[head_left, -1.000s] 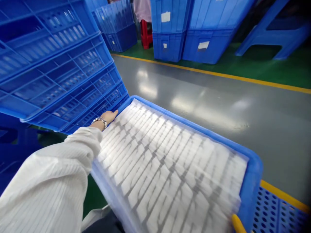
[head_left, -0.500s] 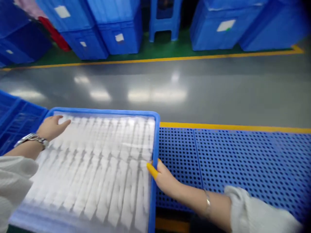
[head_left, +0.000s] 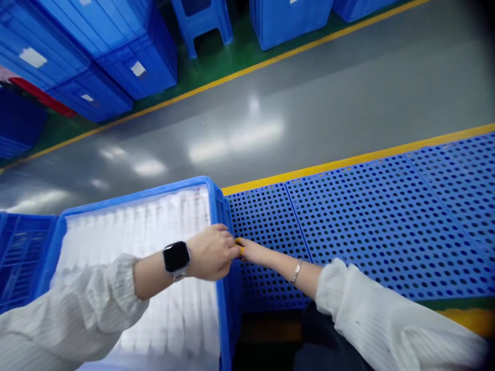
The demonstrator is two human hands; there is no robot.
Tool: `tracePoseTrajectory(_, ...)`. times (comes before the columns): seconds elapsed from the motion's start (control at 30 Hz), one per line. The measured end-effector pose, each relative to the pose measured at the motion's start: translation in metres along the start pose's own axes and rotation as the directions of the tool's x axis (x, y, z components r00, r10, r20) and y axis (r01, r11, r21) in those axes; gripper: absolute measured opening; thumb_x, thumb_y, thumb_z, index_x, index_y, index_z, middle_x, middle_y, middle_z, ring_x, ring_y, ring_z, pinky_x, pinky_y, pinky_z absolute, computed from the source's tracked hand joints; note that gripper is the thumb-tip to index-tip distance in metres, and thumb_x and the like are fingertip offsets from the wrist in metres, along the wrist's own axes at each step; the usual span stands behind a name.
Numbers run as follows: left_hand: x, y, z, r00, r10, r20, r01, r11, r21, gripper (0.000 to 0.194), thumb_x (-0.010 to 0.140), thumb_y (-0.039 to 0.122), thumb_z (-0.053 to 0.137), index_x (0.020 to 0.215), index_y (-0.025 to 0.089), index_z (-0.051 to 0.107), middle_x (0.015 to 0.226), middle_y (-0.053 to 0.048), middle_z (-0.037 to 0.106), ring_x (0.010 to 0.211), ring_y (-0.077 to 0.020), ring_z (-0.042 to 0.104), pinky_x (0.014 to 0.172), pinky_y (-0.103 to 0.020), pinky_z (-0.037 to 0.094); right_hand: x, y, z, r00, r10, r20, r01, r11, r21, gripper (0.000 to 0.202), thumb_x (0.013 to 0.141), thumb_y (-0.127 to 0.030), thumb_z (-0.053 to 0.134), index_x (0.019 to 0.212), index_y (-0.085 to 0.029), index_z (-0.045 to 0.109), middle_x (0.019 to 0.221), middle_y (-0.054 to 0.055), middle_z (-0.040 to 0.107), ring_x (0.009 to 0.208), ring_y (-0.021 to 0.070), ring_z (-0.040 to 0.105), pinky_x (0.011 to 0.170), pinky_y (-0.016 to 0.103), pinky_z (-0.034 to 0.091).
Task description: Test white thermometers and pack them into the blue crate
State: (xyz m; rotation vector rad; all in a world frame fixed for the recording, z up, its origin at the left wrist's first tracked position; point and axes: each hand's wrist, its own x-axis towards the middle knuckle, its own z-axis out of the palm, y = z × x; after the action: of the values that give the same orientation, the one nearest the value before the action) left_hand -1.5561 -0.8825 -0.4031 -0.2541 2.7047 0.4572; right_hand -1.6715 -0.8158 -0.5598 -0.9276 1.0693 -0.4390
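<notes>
My left hand (head_left: 213, 252), with a watch at the wrist, reaches over the right rim of a blue crate (head_left: 221, 299). Its fingers are curled in and meet the fingertips of my right hand (head_left: 253, 253). Yellow finger covers (head_left: 241, 251) show on my right hand's fingertips, which are bent together and partly hidden behind the left. Anything between the two hands is too small or covered to make out. Rows of white, folded-looking pieces (head_left: 166, 211) fill the crate under what looks like clear plastic film.
A blue perforated platform (head_left: 367, 226) extends to the right of the crate. Another blue crate (head_left: 27, 252) adjoins at left. Beyond the grey floor (head_left: 309, 103) and its yellow lines stand stacked blue bins (head_left: 131, 56) and a blue stool (head_left: 203, 23).
My left hand has swung right from the crate's far left corner to my right hand. The right hand has let go of the crate's rim. The view has turned and shifted.
</notes>
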Motion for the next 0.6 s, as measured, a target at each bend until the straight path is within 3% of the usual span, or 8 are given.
tracePoseTrajectory(0.07,-0.006,0.004,0.012,0.998,0.035,0.053,-0.036,0.999,0.026,0.011,0.072,0.026,0.049,0.07,0.02,0.057,0.066,-0.006,0.063,0.066,-0.0204,0.053,0.083,-0.042,0.038,0.001,0.005,0.005,0.998,0.05,0.048,-0.051,0.999,0.014,0.026,0.084,-0.035,0.049,0.099,-0.015,0.055,0.073,0.002,0.058,0.059,0.0127,0.051,0.056,0.027,0.041)
tracePoseTrajectory(0.27,-0.018,-0.003,0.025,0.999,0.05,0.005,-0.049,0.998,-0.024,0.012,0.073,0.024,0.047,0.062,0.021,0.05,0.062,-0.004,0.059,0.066,-0.0189,0.047,0.076,-0.04,0.036,0.005,0.006,0.001,0.978,0.12,0.169,-0.114,0.993,-0.042,0.023,0.069,-0.034,0.07,0.07,-0.016,0.056,0.055,-0.003,0.051,0.049,0.0093,0.044,0.047,0.023,0.034)
tracePoseTrajectory(0.47,-0.021,-0.001,0.03,0.998,0.052,0.017,-0.051,0.995,-0.081,0.009,0.071,0.023,0.048,0.062,0.02,0.047,0.063,-0.003,0.057,0.067,-0.0179,0.045,0.076,-0.039,0.034,0.01,0.019,0.014,0.99,0.059,0.124,-0.066,0.997,0.051,0.029,0.071,-0.04,0.069,0.076,-0.016,0.052,0.06,-0.005,0.049,0.054,0.0086,0.044,0.05,0.022,0.034)
tracePoseTrajectory(0.6,-0.024,-0.001,0.035,0.999,0.045,-0.004,-0.045,0.993,-0.108,0.009,0.07,0.023,0.048,0.062,0.02,0.045,0.062,-0.002,0.056,0.066,-0.0172,0.044,0.075,-0.039,0.035,0.009,0.021,0.021,0.995,0.004,0.096,-0.016,0.992,0.126,0.027,0.069,-0.035,0.071,0.076,-0.015,0.054,0.064,-0.005,0.05,0.059,0.0082,0.042,0.054,0.022,0.034)
